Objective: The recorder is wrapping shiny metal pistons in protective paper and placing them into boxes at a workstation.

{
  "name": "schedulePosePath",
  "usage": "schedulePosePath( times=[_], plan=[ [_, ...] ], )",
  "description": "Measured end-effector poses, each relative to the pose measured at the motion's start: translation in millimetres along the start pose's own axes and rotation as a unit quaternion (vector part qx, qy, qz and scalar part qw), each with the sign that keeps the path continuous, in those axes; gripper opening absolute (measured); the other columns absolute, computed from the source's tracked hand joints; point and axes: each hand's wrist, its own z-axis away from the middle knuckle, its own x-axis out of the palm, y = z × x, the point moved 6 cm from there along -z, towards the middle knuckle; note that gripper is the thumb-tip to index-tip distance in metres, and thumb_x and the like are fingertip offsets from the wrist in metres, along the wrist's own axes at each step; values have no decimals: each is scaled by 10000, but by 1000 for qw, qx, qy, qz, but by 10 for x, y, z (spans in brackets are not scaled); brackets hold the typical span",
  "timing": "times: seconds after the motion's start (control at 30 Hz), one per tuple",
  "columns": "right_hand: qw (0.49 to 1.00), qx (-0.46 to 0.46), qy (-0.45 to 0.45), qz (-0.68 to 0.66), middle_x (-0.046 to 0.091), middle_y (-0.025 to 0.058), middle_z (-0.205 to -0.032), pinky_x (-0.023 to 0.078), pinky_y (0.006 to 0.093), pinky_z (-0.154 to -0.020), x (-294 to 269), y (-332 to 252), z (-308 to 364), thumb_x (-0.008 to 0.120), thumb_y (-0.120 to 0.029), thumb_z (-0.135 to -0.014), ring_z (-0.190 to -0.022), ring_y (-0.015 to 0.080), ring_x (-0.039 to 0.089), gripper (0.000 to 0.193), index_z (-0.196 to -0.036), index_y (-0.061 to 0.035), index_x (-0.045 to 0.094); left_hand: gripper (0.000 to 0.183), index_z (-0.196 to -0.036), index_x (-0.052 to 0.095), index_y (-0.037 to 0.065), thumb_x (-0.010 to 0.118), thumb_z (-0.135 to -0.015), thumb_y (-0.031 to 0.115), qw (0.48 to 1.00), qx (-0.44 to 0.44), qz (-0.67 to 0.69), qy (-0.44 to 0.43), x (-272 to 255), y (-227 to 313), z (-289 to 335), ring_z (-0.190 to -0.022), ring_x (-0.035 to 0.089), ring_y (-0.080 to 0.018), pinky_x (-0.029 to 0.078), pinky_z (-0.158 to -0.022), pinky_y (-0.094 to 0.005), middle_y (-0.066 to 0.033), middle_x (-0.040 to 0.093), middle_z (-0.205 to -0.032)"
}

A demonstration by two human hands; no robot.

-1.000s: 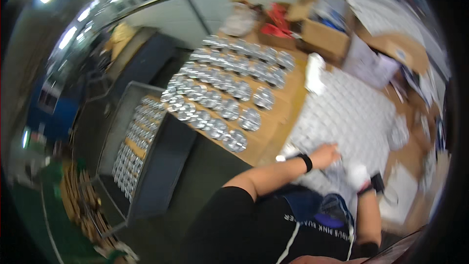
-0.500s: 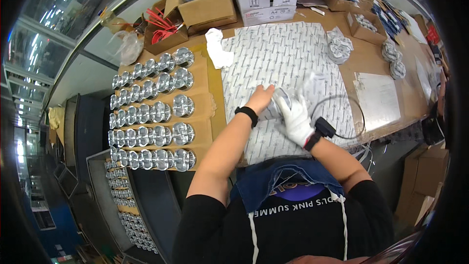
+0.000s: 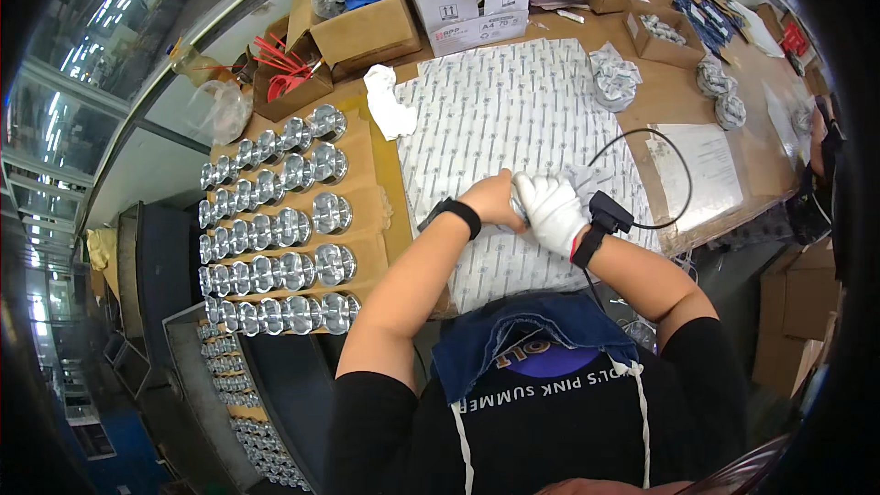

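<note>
Rows of shiny metal pistons (image 3: 332, 213) stand on cardboard to the left. A stack of printed white wrapping paper (image 3: 495, 82) lies in front of me. Over it, my bare left hand (image 3: 492, 199) and my white-gloved right hand (image 3: 552, 213) meet around a piston (image 3: 519, 209), mostly hidden between them. The left hand's fingers close on its left side; the gloved fingers curl over the right side. Some printed paper shows around and behind the gloved hand; how far it wraps the piston I cannot tell.
A white glove (image 3: 389, 103) lies left of the paper. Paper-wrapped bundles (image 3: 615, 79) sit to the right. Cardboard boxes (image 3: 367, 32), one with red strips (image 3: 286, 69), line the back. A black cable (image 3: 689, 179) loops from the right wrist device. A clear-covered sheet (image 3: 697, 179) lies right.
Both hands have drawn closer together around the piston, covering more of it. Loose paper that stood up beyond the gloved hand is now lower. The whole view has shifted slightly.
</note>
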Motion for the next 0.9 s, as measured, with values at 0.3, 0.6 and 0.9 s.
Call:
schedulePosePath(
  times=[0.3, 0.6, 0.9],
  plan=[
    [929, -8, -318, -186, 609, 196, -978, 473, 391, -830, 141, 320, -153, 710, -446, -607, -876, 321, 608, 801, -1223, 1, 460, 789, -1172, 408, 28, 815, -521, 212, 969, 20, -178, 171, 188, 167, 157, -890, 571, -406, 475, -772, -435, -216, 512, -1073],
    [874, 42, -419, -244, 550, 184, -1073, 414, 424, -885, 214, 394, -20, 769, -464, -554, -975, 344, 556, 897, -1247, -17, 415, 893, -1198, 427, 35, 854, -468, 323, 911, 100, -314, 249, 109, 329, 259, -988, 520, -345, 374, -945, -445, -170, 528, -1035],
    [858, -20, -415, -301, 658, 164, -893, 487, 399, -725, 342, 696, -17, 715, -463, -644, -850, 312, 636, 600, -1091, -80, 597, 865, -1258, 510, 65, 766, -581, 538, 978, 9, -164, 125, -334, 63, 116, -1149, 498, -311, 339, -973, -528, -164, 572, -1135]
  ],
)
